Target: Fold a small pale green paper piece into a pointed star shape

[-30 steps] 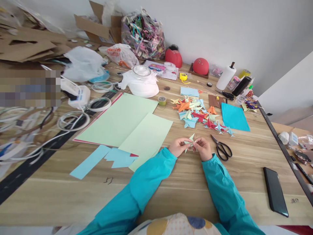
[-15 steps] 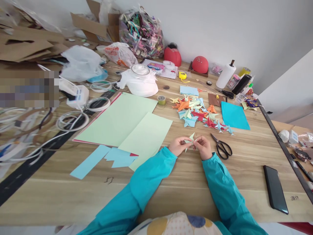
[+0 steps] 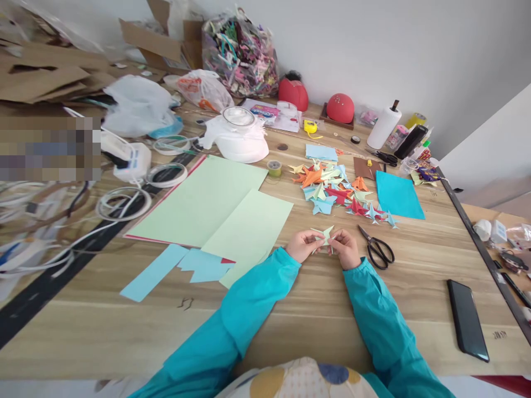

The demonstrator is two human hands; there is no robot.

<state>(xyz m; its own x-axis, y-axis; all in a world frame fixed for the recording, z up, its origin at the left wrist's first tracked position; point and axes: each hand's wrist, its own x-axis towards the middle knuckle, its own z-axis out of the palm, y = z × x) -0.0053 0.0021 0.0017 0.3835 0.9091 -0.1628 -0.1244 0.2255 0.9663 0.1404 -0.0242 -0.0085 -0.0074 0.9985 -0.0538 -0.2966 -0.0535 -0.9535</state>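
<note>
My left hand (image 3: 301, 245) and my right hand (image 3: 345, 249) meet over the wooden table (image 3: 315, 309), both pinching a small pale green folded paper piece (image 3: 326, 235) held between them. Its pointed tips stick up past my fingers. A pile of folded paper figures (image 3: 332, 190) in orange, red, blue and green lies just beyond my hands. Black scissors (image 3: 376, 248) rest on the table right beside my right hand.
Large pale green sheets (image 3: 215, 207) and light blue offcuts (image 3: 174, 268) lie to the left. A teal sheet (image 3: 397, 195) lies at the right, a black phone (image 3: 467, 321) near the right edge. Tape rolls (image 3: 124, 203), bags, cardboard and a white container (image 3: 238, 135) crowd the back left.
My hands have stayed in place, working the green folded paper slightly between the fingers. The view has shifted a little.
</note>
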